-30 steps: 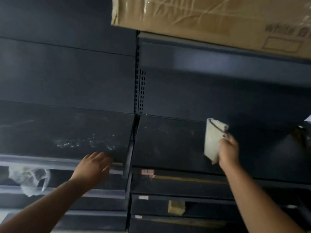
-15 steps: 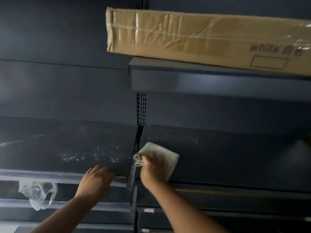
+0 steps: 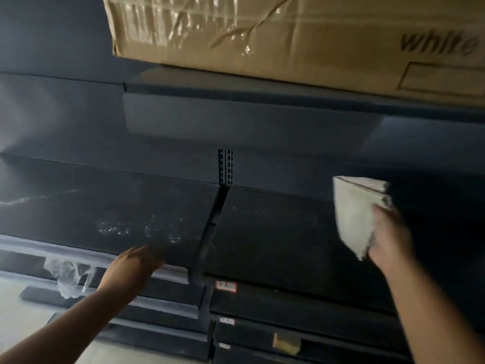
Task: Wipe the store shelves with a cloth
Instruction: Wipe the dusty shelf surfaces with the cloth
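Note:
Two dark metal shelves meet at a seam in the middle of the head view. My right hand (image 3: 391,236) grips a folded white cloth (image 3: 354,214) over the right shelf (image 3: 273,232); the cloth stands nearly upright and I cannot tell whether it touches the surface. The left shelf (image 3: 105,206) carries dusty pale smears. My left hand (image 3: 131,269) rests with spread fingers on that shelf's front edge, holding nothing.
A long cardboard box (image 3: 288,35) marked "white" lies on the shelf above, overhanging the work area. A crumpled clear plastic bag (image 3: 69,277) hangs from a lower left shelf. Lower shelves carry price tags (image 3: 226,286) and a small brown piece (image 3: 286,342).
My right hand swept the cloth from the seam back across to the right side of the right shelf. The left hand stayed on the left shelf's edge. The camera moved closer.

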{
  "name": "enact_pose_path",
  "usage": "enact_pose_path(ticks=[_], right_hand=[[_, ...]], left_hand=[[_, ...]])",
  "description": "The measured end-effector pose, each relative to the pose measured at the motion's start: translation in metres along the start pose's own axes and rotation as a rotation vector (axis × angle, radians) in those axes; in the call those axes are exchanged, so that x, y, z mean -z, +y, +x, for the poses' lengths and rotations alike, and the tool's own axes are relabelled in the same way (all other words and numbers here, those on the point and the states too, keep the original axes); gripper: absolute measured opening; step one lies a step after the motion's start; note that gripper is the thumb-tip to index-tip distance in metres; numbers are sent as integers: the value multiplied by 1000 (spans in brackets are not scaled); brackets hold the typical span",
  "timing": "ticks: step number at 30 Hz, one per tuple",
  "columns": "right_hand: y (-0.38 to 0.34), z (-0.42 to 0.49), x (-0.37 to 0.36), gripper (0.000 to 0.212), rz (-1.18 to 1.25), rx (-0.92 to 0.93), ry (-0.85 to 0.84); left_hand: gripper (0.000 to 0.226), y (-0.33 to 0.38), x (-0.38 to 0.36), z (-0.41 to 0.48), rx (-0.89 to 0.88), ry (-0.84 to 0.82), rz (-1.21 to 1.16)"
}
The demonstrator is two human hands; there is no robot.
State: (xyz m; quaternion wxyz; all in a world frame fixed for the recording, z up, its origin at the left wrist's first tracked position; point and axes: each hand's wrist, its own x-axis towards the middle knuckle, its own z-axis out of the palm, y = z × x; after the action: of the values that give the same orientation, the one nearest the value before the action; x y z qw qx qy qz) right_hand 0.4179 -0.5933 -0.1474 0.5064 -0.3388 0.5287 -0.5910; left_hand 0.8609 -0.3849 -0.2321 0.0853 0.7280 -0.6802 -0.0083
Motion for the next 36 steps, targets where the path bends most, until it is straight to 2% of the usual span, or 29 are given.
enact_pose_path(ticks=[1,3,5,7,9,12,13,15,17,21,23,25,28,30,32,34,36], right_hand=[[-5,17,20,15,-106,69,44],[-1,43,43,23,-396,166,76],[22,62,50,34,-737,199,10],[57,72,40,36,-986,191,-108],[90,71,19,38,-1150,149,-219],[117,60,-33,45,-1285,116,-194],[121,53,-55,47,-1289,103,-187],[128,35,-104,43,-1231,111,-238],[136,12,-153,35,-1145,150,-296],[163,-45,-240,34,-1105,259,-422],[175,-75,-271,32,-996,239,-569],[173,-94,-286,31,-765,139,-607],[149,-92,-281,33,-455,50,-375],[125,-82,-261,31,-308,0,-191],[103,-75,-229,17,-147,4,-92],[86,-70,-190,12,-132,51,-10],[74,-73,-155,18,-224,143,75]], left_hand=[[21,-1,-1,2,-5,17,-6],[20,-2,-2,4,-15,61,-20],[25,0,-2,4,-2,93,-48],[31,-1,-2,3,9,130,-59],[30,-1,-1,2,1,134,-59],[30,4,1,3,-4,146,-82],[28,6,2,3,24,158,-97],[8,10,3,5,94,157,-107],[16,9,2,6,137,142,-134],[9,9,7,6,83,141,-174],[16,6,6,6,48,154,-188],[23,-2,4,3,-17,122,-194],[10,-15,1,0,-124,40,-136],[19,-22,1,1,-158,-36,-117],[24,-28,2,4,-215,-65,-79],[37,-33,2,10,-260,-55,-107],[45,-46,1,12,-347,-7,-185]])
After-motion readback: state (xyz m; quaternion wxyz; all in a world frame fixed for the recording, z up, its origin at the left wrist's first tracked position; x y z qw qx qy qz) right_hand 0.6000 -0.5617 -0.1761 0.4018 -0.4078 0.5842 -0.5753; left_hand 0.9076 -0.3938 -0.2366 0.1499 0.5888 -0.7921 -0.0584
